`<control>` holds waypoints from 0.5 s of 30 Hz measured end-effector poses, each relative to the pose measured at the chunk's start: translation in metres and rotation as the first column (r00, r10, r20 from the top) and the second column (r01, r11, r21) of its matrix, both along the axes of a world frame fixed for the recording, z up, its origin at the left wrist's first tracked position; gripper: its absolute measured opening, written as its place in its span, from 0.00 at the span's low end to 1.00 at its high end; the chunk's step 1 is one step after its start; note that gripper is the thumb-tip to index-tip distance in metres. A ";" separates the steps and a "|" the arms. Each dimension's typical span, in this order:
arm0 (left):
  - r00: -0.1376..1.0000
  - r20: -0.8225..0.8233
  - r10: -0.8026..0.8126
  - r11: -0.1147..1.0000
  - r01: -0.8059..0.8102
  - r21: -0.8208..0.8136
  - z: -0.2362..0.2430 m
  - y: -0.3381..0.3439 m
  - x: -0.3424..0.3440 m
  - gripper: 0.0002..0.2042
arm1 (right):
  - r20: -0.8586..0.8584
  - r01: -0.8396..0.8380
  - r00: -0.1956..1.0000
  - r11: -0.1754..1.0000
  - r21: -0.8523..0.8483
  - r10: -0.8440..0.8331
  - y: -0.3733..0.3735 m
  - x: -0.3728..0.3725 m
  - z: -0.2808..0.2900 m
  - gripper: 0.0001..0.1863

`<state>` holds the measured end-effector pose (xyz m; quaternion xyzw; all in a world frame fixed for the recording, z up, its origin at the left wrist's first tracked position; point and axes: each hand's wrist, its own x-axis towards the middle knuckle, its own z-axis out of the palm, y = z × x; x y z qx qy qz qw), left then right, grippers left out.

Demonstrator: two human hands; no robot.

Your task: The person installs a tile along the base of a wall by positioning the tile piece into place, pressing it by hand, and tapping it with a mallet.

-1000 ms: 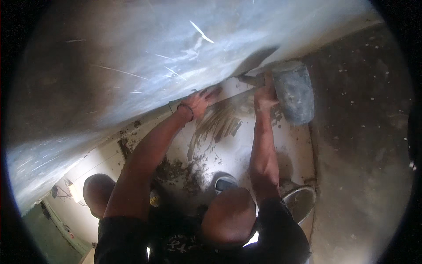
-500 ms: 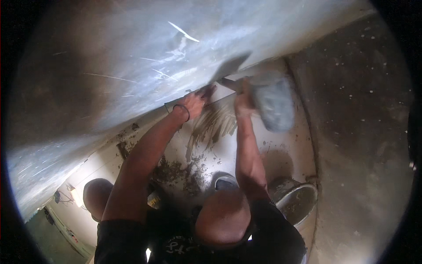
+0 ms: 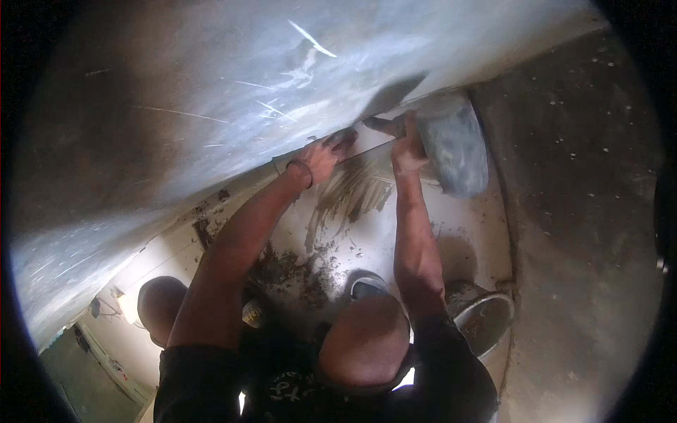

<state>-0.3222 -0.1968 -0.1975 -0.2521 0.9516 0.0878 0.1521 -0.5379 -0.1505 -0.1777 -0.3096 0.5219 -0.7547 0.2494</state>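
Observation:
My left hand (image 3: pixel 321 161), with a dark band on its wrist, lies with fingers stretched out on a pale tile strip (image 3: pixel 374 139) along the foot of the wall. To its right, my right hand (image 3: pixel 409 151) is closed round the handle of a mallet with a big, worn grey head (image 3: pixel 457 151). The dark end of the handle points left, over the strip. The mallet head hangs to the right of my hand, close to the corner. Combed grey-brown mortar (image 3: pixel 352 197) streaks the floor just below the strip.
A grey scuffed wall (image 3: pixel 211 84) rises ahead; a darker speckled wall (image 3: pixel 578 176) stands on the right. A bucket (image 3: pixel 509 310) sits by my right arm. Mortar crumbs (image 3: pixel 282 268) litter the pale floor near my shoe (image 3: pixel 368 285). A lit lamp (image 3: pixel 129 308) glows at far left.
The mallet and my right hand have shifted slightly up and right in the picture, and the mallet is less blurred. My left hand stays on the strip. The whole view has moved a little.

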 end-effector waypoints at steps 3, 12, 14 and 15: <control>0.998 -0.063 -0.010 1.000 0.012 0.025 -0.008 -0.001 0.004 0.27 | 0.424 -0.098 0.891 0.981 -0.170 0.162 -0.009 -0.023 0.020 0.07; 0.973 -0.223 0.060 0.978 -0.012 0.210 -0.009 -0.006 -0.037 0.31 | -0.017 0.393 0.919 0.914 0.100 -0.394 0.020 -0.107 0.064 0.19; 0.969 -0.245 0.036 0.984 0.008 0.176 -0.008 -0.006 -0.037 0.30 | -0.010 0.388 0.919 0.896 0.217 -0.395 0.042 -0.111 0.096 0.21; 0.975 -0.219 0.036 0.985 0.002 0.172 -0.008 -0.006 -0.038 0.29 | 0.008 0.350 0.929 0.887 0.300 -0.370 0.046 -0.115 0.112 0.22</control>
